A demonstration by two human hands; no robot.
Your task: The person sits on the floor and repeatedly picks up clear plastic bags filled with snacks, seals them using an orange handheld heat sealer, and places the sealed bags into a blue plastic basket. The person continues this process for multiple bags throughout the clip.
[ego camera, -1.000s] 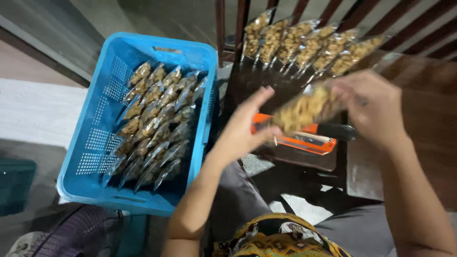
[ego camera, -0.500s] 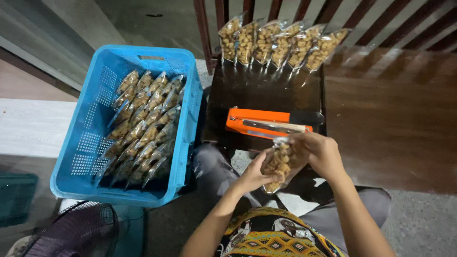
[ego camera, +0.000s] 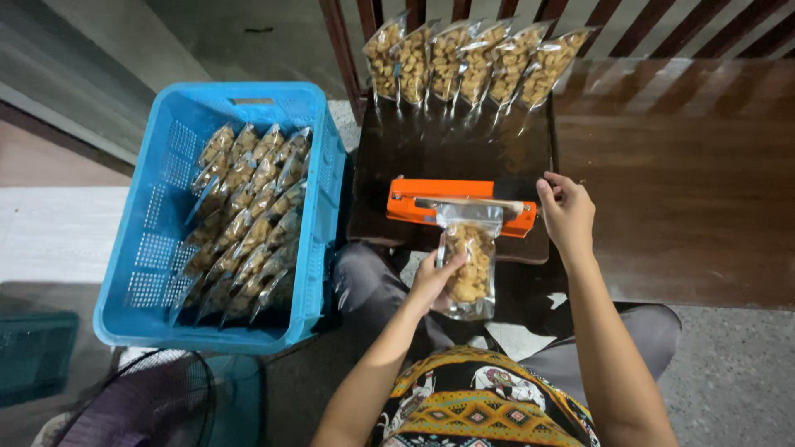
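My left hand [ego camera: 435, 281] grips a clear plastic bag of brown snack pieces [ego camera: 469, 263] from its left side. The bag's open top lies in the jaw of an orange bag sealer [ego camera: 414, 200] on a small dark table [ego camera: 447, 153]. My right hand [ego camera: 566, 213] rests on the sealer's handle at its right end, fingers closed over it. Several filled bags [ego camera: 472, 62] stand in a row at the far edge of the table, leaning on wooden bars.
A blue plastic crate [ego camera: 166, 273] at my left holds several filled snack bags [ego camera: 244, 215] in rows. A larger brown table [ego camera: 687, 199] stretches to the right. A fan's grille [ego camera: 141, 406] sits at lower left, beside a teal container [ego camera: 33, 356].
The bag moved from in front of my chest up to the sealer, its top now in the jaw. My right hand left the bag and went to the sealer's handle.
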